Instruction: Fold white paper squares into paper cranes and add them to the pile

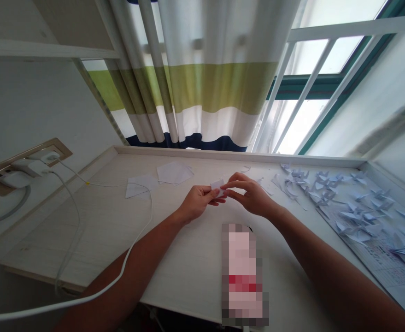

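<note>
A small folded piece of white paper (217, 185) is held up over the middle of the desk. My left hand (199, 201) grips its lower left side between thumb and fingers. From the other side, my right hand (245, 192) pinches the paper's right edge with thumb and forefinger. The fingertips of both hands nearly meet there, and the exact folds are too small to make out. Behind my left hand lie flat white paper sheets (175, 173) and another paper sheet (140, 185).
Many folded paper cranes (357, 216) cover a printed sheet (378, 258) at the right. Paper strips (287, 189) lie beside them. A pixelated phone-shaped object (243, 272) rests near the front edge. A white cable (133, 246) runs from the wall socket (26, 166) across my left arm.
</note>
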The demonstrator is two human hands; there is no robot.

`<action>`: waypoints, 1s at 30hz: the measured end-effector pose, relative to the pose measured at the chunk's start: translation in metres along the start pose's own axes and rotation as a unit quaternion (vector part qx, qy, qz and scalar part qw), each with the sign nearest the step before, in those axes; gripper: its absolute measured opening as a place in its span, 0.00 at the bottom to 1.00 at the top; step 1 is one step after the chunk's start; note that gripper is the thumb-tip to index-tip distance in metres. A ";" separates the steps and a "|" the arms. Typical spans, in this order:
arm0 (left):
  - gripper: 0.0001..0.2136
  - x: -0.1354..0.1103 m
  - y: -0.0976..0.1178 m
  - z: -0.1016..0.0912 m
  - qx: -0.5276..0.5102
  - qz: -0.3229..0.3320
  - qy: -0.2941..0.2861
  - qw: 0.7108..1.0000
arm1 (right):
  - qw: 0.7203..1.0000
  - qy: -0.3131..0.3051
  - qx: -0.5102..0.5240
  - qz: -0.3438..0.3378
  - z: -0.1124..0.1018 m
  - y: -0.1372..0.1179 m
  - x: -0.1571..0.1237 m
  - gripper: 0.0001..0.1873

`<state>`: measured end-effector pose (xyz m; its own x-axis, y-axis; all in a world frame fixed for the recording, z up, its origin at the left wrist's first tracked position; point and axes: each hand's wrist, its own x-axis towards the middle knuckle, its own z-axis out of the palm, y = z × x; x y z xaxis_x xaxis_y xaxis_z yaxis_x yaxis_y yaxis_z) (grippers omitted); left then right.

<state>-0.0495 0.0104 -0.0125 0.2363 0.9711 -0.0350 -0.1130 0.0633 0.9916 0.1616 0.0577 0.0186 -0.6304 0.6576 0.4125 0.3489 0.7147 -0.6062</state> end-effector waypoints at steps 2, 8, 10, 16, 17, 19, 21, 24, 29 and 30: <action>0.24 -0.001 0.000 0.002 -0.003 -0.001 -0.009 1.000 | 0.999 0.021 -0.030 -0.011 0.003 0.003 0.001 0.11; 0.25 -0.003 0.001 0.007 -0.028 -0.008 -0.020 0.999 | 0.999 0.030 -0.011 0.006 0.009 0.002 0.001 0.10; 0.25 -0.003 0.001 0.006 -0.035 -0.011 -0.025 0.999 | 0.999 0.010 0.017 0.047 0.010 -0.001 0.002 0.10; 0.24 -0.004 0.003 0.006 -0.034 -0.006 -0.039 0.999 | 0.991 0.030 0.081 0.102 0.009 -0.010 0.003 0.10; 0.24 -0.005 0.004 0.006 -0.033 -0.008 -0.041 0.999 | 0.990 0.032 0.087 0.105 0.009 -0.010 0.003 0.10; 0.24 -0.006 0.005 0.007 -0.034 -0.016 -0.048 0.998 | 0.989 0.039 0.086 0.117 0.010 -0.009 0.003 0.11; 0.24 -0.007 0.007 0.007 -0.038 -0.023 -0.053 0.998 | 0.987 0.047 0.081 0.129 0.011 -0.008 0.003 0.13; 0.25 -0.007 0.008 0.007 -0.040 -0.026 -0.053 0.997 | 0.987 0.048 0.084 0.129 0.011 -0.007 0.003 0.12; 0.24 -0.005 0.006 0.005 -0.040 -0.029 -0.043 0.998 | 0.985 0.064 0.103 0.125 0.013 -0.006 0.004 0.10; 0.24 -0.005 0.005 0.005 -0.041 -0.028 -0.045 0.998 | 0.984 0.069 0.105 0.128 0.013 -0.006 0.004 0.10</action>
<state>-0.0460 0.0050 -0.0070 0.3301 0.9409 -0.0756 -0.1741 0.1394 0.9748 0.1479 0.0526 0.0149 -0.4347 0.8463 0.3079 0.3236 0.4659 -0.8235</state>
